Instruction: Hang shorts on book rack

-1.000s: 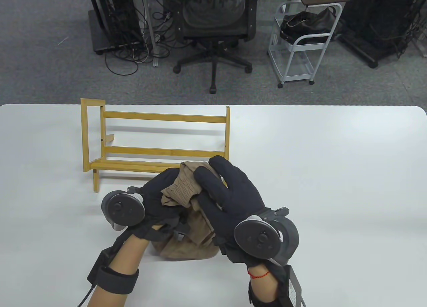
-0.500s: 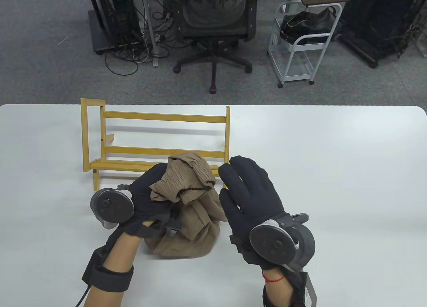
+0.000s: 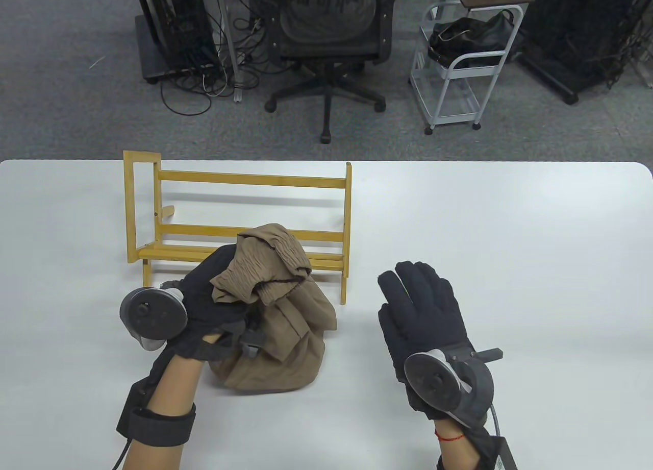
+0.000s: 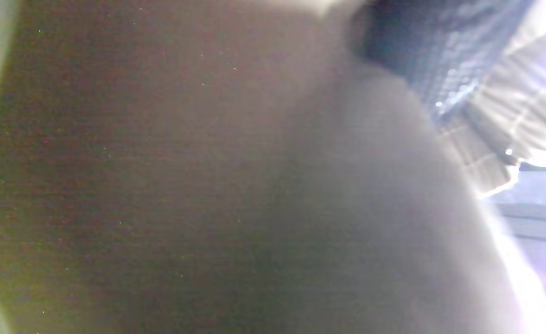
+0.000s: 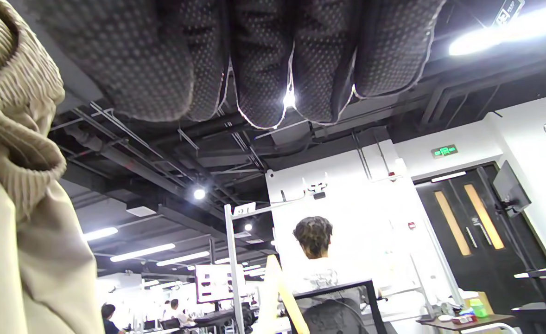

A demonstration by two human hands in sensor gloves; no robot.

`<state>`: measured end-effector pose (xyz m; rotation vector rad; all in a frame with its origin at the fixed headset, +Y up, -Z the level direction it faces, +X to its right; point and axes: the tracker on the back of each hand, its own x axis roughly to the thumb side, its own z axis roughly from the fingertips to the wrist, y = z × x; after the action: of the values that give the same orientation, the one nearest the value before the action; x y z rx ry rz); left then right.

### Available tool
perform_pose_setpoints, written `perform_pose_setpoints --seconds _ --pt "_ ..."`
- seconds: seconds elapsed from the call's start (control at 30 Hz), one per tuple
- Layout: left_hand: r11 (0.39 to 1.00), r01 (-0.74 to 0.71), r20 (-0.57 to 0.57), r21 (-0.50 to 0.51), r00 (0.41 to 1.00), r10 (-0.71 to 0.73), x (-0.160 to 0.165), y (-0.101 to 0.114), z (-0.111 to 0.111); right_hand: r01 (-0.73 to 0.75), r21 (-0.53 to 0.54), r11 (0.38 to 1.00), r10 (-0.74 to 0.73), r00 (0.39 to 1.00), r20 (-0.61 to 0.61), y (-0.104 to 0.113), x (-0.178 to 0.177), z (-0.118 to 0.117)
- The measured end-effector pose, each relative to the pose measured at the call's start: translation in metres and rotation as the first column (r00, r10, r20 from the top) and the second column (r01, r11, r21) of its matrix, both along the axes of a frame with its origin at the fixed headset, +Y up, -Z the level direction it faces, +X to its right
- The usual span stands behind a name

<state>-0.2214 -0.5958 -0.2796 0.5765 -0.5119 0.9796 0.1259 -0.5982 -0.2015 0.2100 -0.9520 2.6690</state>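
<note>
The tan shorts (image 3: 278,312) are bunched up. My left hand (image 3: 214,296) grips their ribbed waistband and holds it above the table, just in front of the wooden book rack (image 3: 240,225); the lower part of the cloth rests on the table. The cloth fills the left wrist view (image 4: 254,185). My right hand (image 3: 418,306) is open and empty, fingers straight, to the right of the shorts and apart from them. In the right wrist view its fingers (image 5: 263,55) hang from the top edge and the shorts (image 5: 18,185) show at the left.
The rack stands on the white table (image 3: 510,235) at the left-middle, its right end post near the shorts. Beyond the far edge stand an office chair (image 3: 326,41) and a white cart (image 3: 459,67).
My right hand has let go of the shorts and moved away to the right and nearer to me. My left hand has moved left and slightly towards the rack with the shorts.
</note>
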Motion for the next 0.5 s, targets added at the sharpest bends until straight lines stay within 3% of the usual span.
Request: perform_pose_setpoints --seconds 0.27,0.5 --pt "1.000 -0.012 -0.064 0.013 0.998 0.013 -0.018 0.004 0.000 0.004 -0.024 1.000 -0.002 0.998 0.063 -0.025 0.019 -0.004" --pt "1.000 -0.014 -0.095 0.010 0.995 0.015 -0.026 0.003 -0.002 -0.134 -0.012 0.991 0.135 0.978 0.162 -0.036 0.024 -0.003"
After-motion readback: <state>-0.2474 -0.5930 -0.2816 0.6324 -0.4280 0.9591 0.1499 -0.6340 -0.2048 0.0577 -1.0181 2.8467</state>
